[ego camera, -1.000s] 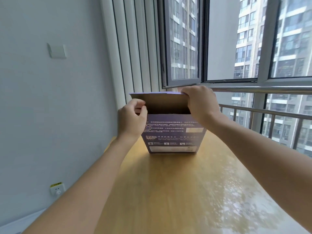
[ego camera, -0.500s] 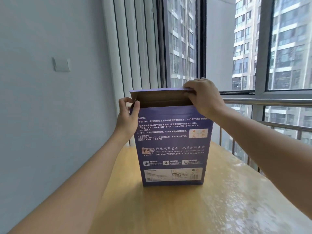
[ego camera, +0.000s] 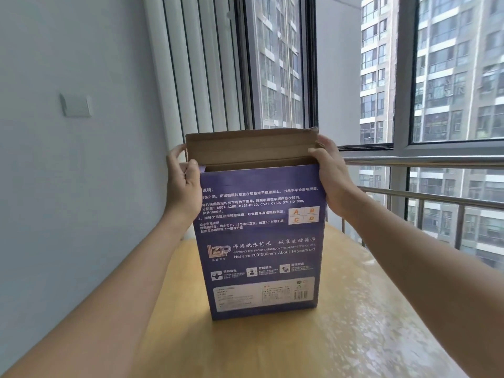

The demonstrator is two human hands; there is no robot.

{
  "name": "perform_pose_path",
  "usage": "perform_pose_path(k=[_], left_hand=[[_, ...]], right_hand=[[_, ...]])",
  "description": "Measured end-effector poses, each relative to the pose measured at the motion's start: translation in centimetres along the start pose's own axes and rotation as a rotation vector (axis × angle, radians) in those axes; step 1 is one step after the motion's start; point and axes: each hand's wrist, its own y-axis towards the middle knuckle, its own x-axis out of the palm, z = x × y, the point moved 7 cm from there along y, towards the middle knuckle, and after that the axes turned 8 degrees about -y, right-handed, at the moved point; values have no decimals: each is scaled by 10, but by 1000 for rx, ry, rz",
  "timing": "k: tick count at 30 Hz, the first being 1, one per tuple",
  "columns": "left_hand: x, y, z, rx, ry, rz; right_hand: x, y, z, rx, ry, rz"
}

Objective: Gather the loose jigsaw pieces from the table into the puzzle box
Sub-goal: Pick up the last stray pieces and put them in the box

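The puzzle box (ego camera: 261,241) is stood upright on the bench (ego camera: 354,336), its long axis vertical and its printed purple face turned toward the camera. The mouth is at the top, and the brown top flap (ego camera: 251,147) is raised behind the opening. The box is flanked at its upper corners by both hands, neither nearer than the other. The left hand (ego camera: 181,184) is curled round the upper left corner, with the thumb on the front edge and the fingers wrapped behind. The right hand (ego camera: 331,175) is closed on the upper right corner, at the end of the flap. No loose jigsaw pieces are seen on the bench, and the inside of the box is hidden. Closing the flap is judged the likely next step: it would be folded forward and down over the mouth, toward the camera.
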Motion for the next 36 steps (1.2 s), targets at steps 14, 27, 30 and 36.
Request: perform_pose_path(k=[14, 27, 30, 36], left_hand=[[-9, 2, 11, -147, -388, -33], [-17, -4, 10, -214, -503, -65], [-19, -7, 9, -213, -483, -79], [-22, -11, 12, -186, -454, -84]], right_hand=[[8, -9, -16, -65, 142, -30], [3, -19, -22, -148, 101, -13], [3, -18, -21, -145, 93, -26], [2, -18, -20, -166, 88, -8]])
